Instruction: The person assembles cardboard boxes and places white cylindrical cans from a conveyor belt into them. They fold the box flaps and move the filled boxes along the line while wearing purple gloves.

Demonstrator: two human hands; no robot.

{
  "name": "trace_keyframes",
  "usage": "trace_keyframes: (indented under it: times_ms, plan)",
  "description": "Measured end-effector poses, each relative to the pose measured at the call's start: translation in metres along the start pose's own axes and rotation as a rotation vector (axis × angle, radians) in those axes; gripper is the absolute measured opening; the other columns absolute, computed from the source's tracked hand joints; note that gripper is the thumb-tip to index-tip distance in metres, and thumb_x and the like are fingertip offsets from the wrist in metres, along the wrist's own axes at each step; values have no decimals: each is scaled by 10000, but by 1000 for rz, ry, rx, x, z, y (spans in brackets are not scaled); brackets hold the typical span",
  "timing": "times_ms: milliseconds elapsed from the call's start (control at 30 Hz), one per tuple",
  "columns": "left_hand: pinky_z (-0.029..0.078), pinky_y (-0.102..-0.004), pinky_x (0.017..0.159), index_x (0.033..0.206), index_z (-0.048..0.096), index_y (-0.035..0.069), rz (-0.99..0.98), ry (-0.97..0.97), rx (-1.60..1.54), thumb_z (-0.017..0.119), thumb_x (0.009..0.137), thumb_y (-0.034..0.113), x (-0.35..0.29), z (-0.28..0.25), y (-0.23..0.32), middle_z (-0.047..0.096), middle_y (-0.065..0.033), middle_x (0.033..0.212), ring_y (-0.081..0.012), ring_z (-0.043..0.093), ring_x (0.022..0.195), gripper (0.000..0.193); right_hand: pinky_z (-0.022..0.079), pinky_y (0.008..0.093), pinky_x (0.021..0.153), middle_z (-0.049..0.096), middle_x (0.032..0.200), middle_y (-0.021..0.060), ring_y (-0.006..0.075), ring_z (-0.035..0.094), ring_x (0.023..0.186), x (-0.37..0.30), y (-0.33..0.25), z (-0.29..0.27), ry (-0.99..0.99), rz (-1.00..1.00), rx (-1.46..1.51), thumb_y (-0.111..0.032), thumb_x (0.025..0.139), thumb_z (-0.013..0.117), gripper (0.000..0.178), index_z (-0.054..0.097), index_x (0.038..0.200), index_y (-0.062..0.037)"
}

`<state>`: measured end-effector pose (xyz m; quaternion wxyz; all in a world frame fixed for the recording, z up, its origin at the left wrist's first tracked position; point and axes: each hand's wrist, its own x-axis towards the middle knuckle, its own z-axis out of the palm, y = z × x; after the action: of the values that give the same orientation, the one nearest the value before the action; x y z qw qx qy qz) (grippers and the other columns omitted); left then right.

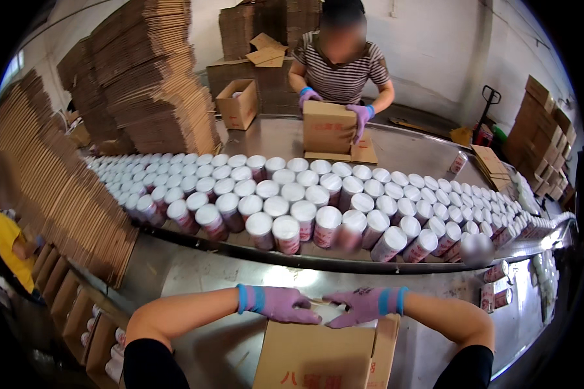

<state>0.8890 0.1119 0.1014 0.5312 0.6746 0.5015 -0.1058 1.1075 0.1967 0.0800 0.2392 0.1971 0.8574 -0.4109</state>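
In front of me on the metal table stands a cardboard box (315,353) with red printing on it. My left hand (279,305), in a purple glove with a blue cuff, lies at the box's far edge with its fingers stretched to the right. My right hand (363,305), gloved alike, reaches in from the other side, its fingers and thumb apart. The fingertips nearly meet. Something whitish shows between and below them; I cannot tell what it is.
Beyond a dark rail, white-lidded cans (285,233) stand in rows on a conveyor (233,249). Across it, a person in a striped shirt (344,58) handles another box (329,126). Flattened cartons (136,78) are stacked at left. Filled boxes (78,324) and a yellow-shirted person (11,249) are lower left.
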Motion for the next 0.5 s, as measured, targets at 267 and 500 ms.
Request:
trace_keyframes:
  times_ms: [267,500]
  plan:
    - [477,-309,794,1167,597,52,200,438,-508,414,971,399,-48,85,-2,641,-192,1028,-285,618,859,440,366,314,1022,553,1285,130,197,514,1167,-43,-49,50,-579,125,553,-582,896,482,717,488,1312,2]
    - [483,-327,869,1168,573,47,9,806,-481,580,880,414,-75,368,-35,645,-116,1012,-216,619,988,466,440,325,927,631,1157,98,215,599,1017,-106,-104,62,-492,-204,-4,-530,868,564,627,551,1249,-32]
